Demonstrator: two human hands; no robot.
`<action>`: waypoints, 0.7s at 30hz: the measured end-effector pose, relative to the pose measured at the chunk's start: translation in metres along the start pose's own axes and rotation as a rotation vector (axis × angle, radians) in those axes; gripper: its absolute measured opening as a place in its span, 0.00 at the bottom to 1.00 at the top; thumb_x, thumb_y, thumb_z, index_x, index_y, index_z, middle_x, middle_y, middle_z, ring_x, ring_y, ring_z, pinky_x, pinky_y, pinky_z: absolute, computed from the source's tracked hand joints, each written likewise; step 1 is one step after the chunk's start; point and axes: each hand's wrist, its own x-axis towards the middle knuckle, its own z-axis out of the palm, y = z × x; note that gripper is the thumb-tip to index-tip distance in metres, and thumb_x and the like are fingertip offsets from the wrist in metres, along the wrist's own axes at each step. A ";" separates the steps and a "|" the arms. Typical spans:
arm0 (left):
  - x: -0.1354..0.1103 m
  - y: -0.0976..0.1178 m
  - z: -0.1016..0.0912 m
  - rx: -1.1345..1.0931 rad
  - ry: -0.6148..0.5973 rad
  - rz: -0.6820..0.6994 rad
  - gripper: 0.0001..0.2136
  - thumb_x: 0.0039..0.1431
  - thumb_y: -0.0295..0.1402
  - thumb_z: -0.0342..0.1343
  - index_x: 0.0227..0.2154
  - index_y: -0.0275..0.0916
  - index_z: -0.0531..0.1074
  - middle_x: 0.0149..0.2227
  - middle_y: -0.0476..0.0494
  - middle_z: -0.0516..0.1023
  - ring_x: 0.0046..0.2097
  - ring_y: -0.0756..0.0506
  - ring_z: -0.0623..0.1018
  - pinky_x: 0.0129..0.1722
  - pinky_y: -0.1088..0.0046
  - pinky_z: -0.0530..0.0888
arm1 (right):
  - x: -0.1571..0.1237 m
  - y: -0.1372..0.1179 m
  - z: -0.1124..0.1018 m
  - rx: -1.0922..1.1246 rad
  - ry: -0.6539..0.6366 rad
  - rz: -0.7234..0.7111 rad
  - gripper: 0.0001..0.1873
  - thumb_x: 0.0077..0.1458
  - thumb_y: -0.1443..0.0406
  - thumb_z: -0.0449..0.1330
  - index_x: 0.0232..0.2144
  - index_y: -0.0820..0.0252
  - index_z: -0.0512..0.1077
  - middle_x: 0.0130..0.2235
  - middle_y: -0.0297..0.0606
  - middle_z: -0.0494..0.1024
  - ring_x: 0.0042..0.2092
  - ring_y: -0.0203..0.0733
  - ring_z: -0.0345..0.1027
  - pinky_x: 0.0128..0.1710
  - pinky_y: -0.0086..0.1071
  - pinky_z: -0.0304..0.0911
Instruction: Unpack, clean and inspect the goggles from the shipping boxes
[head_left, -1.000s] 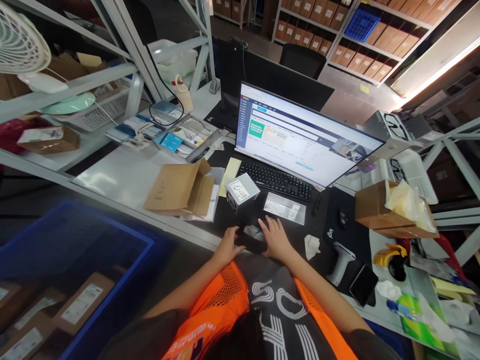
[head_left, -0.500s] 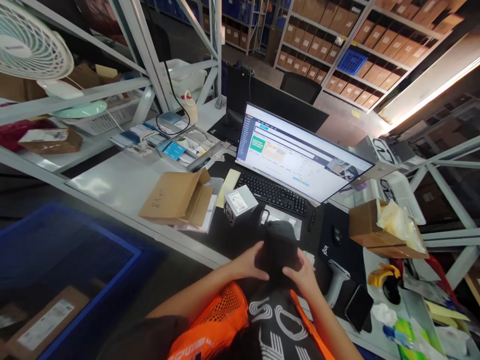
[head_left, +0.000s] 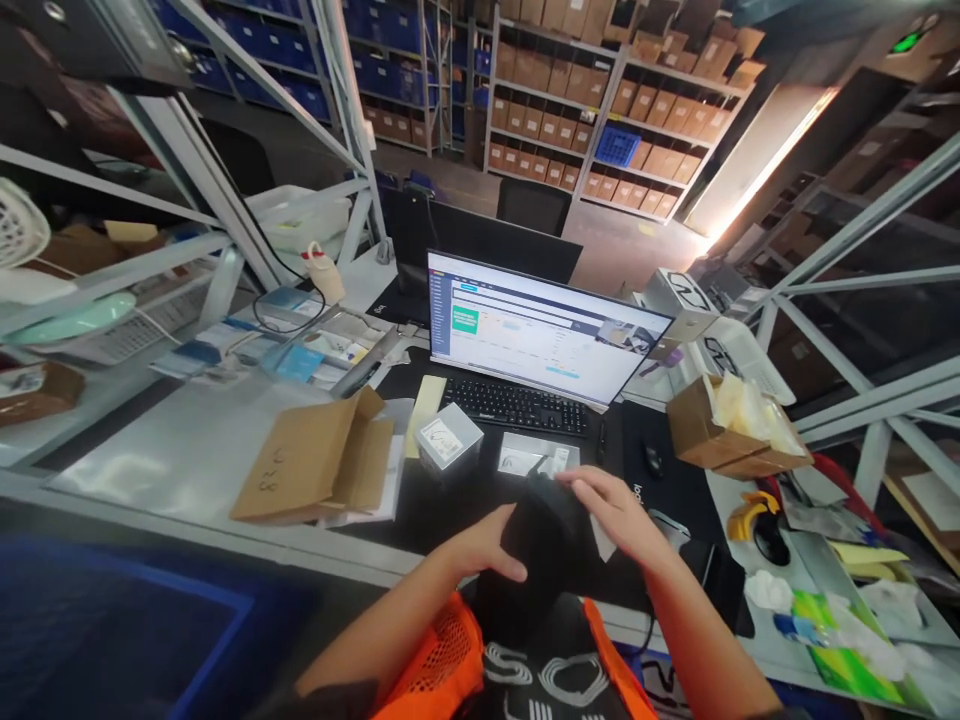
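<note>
A dark black item, which looks like a soft pouch, is held in front of my chest over the desk edge. My left hand grips its left side, thumb lying across the near face. At its upper right rim, the fingers of my right hand are bent over the top edge. What is inside the item cannot be seen. Just beyond it lies a flat white-and-grey packet. A small grey box with a white label stands to the left, beside an open cardboard box.
A lit monitor stands behind a black keyboard. To the right are a mouse, a carton with packing material and a yellow tape dispenser. A tray of small items sits back left. Metal frame bars border the desk.
My right hand has moved from the black item's lower right side up to its top edge. My left hand keeps its hold. The camera view has shifted, bringing more shelving into sight.
</note>
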 end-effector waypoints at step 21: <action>-0.004 -0.029 -0.004 -0.327 0.139 -0.055 0.41 0.27 0.35 0.76 0.52 0.36 0.74 0.50 0.36 0.79 0.54 0.32 0.76 0.58 0.54 0.68 | 0.033 0.009 0.049 0.533 0.329 0.268 0.19 0.33 0.52 0.75 0.21 0.59 0.78 0.31 0.39 0.81 0.36 0.44 0.74 0.43 0.38 0.67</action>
